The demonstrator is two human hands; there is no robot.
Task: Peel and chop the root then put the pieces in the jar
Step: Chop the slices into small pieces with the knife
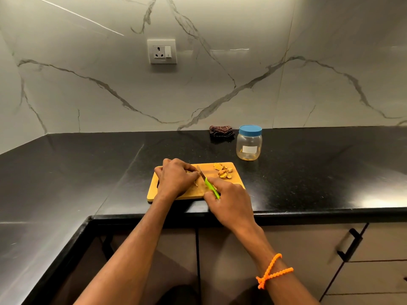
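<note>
Hands (176, 179) chop on black counter (88, 172) by marble wall (242, 73).

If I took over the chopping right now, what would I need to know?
Left hand: holds the root down on the cutting board.
Right hand: grips the green-handled knife, blade beside the left fingers.
A pile of cut pieces lies at the board's far right corner.
The jar stands behind the board, blue lid on, with a few pieces at the bottom.
Done: part of the chopping.
Left: finish chopping, open the jar, put the pieces in.
</note>
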